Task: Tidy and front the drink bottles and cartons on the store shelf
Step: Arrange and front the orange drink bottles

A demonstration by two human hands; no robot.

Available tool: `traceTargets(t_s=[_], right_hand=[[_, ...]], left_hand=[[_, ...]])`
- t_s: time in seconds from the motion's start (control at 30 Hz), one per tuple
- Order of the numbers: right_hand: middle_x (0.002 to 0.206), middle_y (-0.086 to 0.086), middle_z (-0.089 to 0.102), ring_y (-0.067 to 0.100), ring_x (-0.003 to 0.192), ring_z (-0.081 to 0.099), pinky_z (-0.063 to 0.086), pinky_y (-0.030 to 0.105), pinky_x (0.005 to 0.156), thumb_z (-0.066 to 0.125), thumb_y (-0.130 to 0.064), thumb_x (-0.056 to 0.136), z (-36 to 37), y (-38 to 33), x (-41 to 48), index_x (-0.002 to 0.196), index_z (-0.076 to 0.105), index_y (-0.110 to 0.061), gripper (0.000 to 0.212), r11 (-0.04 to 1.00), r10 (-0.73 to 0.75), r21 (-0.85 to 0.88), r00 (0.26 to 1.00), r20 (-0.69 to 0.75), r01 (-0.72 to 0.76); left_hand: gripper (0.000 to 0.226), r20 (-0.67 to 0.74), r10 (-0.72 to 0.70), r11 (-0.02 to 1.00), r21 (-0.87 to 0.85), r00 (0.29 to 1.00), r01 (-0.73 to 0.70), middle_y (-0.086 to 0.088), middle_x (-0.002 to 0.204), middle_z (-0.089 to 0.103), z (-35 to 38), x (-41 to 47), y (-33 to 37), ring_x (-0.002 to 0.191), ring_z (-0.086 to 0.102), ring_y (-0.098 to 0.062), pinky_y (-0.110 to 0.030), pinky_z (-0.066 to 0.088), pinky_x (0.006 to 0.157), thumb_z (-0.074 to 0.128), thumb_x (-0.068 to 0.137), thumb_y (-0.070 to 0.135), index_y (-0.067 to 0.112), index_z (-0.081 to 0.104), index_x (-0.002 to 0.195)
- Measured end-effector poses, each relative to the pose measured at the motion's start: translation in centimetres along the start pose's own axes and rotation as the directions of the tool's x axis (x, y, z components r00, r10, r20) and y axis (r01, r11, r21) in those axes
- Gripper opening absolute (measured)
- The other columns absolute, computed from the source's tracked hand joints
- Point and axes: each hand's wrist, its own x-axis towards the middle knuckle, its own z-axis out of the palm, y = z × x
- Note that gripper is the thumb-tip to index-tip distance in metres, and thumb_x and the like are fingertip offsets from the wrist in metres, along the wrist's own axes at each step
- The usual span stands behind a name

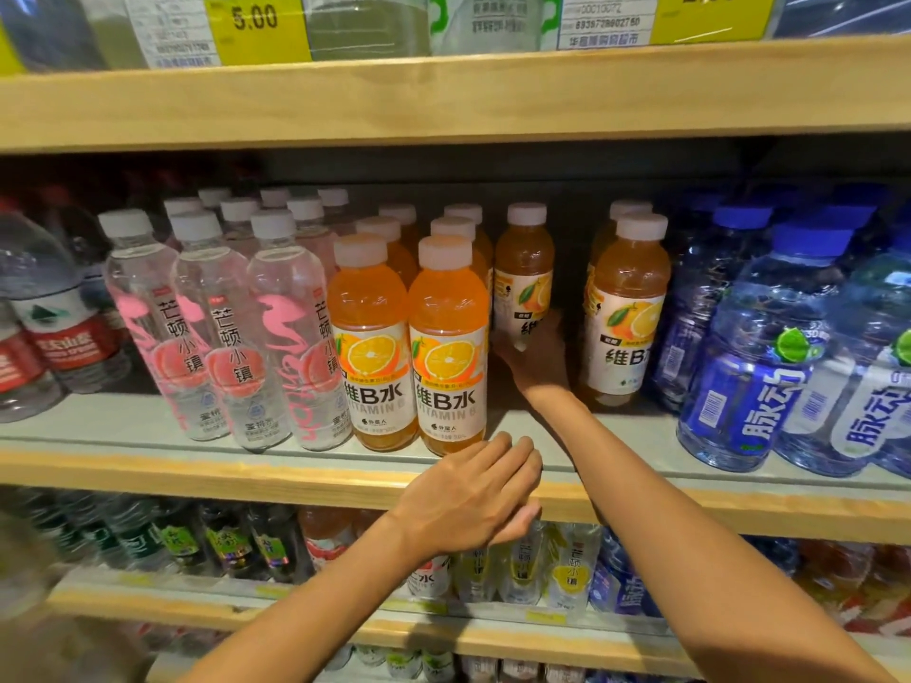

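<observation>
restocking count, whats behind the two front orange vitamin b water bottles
More of the same orange bottles stand in rows behind the two front orange bottles; mostly caps and shoulders show. How far back the rows run is hidden.

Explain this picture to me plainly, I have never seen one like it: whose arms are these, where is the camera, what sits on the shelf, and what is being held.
There is no machine here. A person wears a wide-angle camera on the head, so you look forward and down along their own two bare arms at a store shelf.

The middle shelf carries rows of drinks: clear bottles with pink labels, orange vitamin B water bottles with white caps, and blue-capped blue bottles. Red-labelled water bottles stand at far left.

The right hand reaches deep into a gap in the orange rows and is closed around one orange bottle set back from the edge. The left hand rests flat on the shelf's front lip, holding nothing.

More drinks fill the shelves above and below.
</observation>
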Motion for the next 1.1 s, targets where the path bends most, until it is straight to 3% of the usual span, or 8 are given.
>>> traceTargets(t_s=[0.23,0.37,0.57,0.67,0.77,0.83,0.97,1.1], right_hand=[[0.135,0.022,0.047,0.035,0.124,0.049,0.042,0.039,0.1,0.075,-0.02,0.08,-0.9,-0.7,-1.2,0.137,0.025,0.006,0.08,1.0,0.021,-0.016,0.999,-0.044,-0.022],[0.131,0.018,0.053,0.032,0.117,0.051,0.035,0.025,0.079,0.059,-0.024,0.09,-2.3,0.4,-2.9,0.13,0.046,0.008,0.053,0.967,0.162,-0.219,0.977,0.139,-0.129],[0.077,0.006,0.066,0.016,0.072,0.062,0.044,0.011,0.054,0.075,-0.021,0.078,-5.6,-2.4,-5.8,0.078,0.064,-0.006,0.019,0.991,-0.12,-0.049,0.992,0.039,0.122],[0.074,-0.009,0.06,-0.002,0.063,0.058,0.041,0.006,0.05,0.079,-0.023,0.074,-8.0,-3.5,-7.2,0.082,0.055,-0.014,0.027,0.981,-0.194,-0.005,0.98,-0.036,0.193],[0.089,-0.018,0.052,-0.008,0.075,0.054,0.04,-0.001,0.058,0.081,-0.026,0.072,-10.2,-4.6,-9.1,0.107,0.042,-0.015,0.054,0.982,-0.183,0.032,0.982,-0.044,0.184],[0.096,-0.019,0.055,-0.012,0.08,0.058,0.041,-0.001,0.062,0.081,-0.022,0.072,-11.5,-4.7,-10.6,0.115,0.042,-0.018,0.059,0.974,-0.208,0.093,0.978,-0.012,0.208],[0.097,-0.016,0.062,-0.012,0.084,0.06,0.045,0.003,0.067,0.083,-0.021,0.068,-12.7,-4.7,-13.9,0.116,0.046,-0.023,0.061,0.97,-0.21,0.14,0.975,0.08,0.197],[0.101,-0.013,0.066,-0.005,0.09,0.063,0.05,0.013,0.075,0.078,-0.034,0.06,-11.9,-5.0,-16.8,0.117,0.046,-0.026,0.067,0.975,-0.165,0.173,0.972,0.17,0.135]], left_hand=[[0.043,-0.005,-0.003,1.0,0.023,1.0,0.003,-0.015,0.112,0.067,-0.3,-0.1,0.0,0.097,0.064,-0.027,-0.033,0.053,0.077,0.041,0.098,0.035,0.002,0.067,0.111],[0.041,0.005,-0.02,1.0,-0.001,1.0,0.02,-0.015,0.109,0.066,-0.6,0.0,0.1,0.094,0.064,-0.027,-0.034,0.053,0.076,0.043,0.097,0.033,0.001,0.066,0.11],[0.042,0.086,-0.068,0.991,-0.112,0.994,0.078,-0.013,0.104,0.066,-1.6,0.5,0.3,0.089,0.062,-0.026,-0.036,0.053,0.074,0.041,0.097,0.034,0.002,0.065,0.106],[0.04,0.148,-0.183,0.951,-0.224,0.972,0.213,-0.009,0.102,0.066,-2.4,0.9,0.7,0.088,0.062,-0.024,-0.036,0.053,0.071,0.039,0.096,0.035,0.005,0.065,0.102],[0.028,0.222,-0.466,0.729,-0.451,0.856,0.514,0.0,0.098,0.064,-3.5,1.5,1.4,0.089,0.06,-0.017,-0.032,0.049,0.073,0.043,0.098,0.033,0.013,0.062,0.103],[0.022,0.298,-0.638,0.414,-0.645,0.71,0.642,0.003,0.095,0.066,-4.6,2.4,1.3,0.087,0.062,-0.012,-0.024,0.048,0.073,0.045,0.1,0.028,0.016,0.064,0.102],[0.036,0.5,-0.676,-0.335,-0.863,0.542,0.379,-0.004,0.106,0.07,-8.1,5.8,0.1,0.098,0.067,-0.017,-0.025,0.052,0.086,0.04,0.098,0.037,0.012,0.062,0.111],[0.047,0.504,-0.616,-0.47,-0.852,0.606,0.231,0.0,0.107,0.072,-10.7,8.3,-0.1,0.1,0.068,-0.014,-0.024,0.056,0.082,0.054,0.083,0.058,0.022,0.062,0.111]])
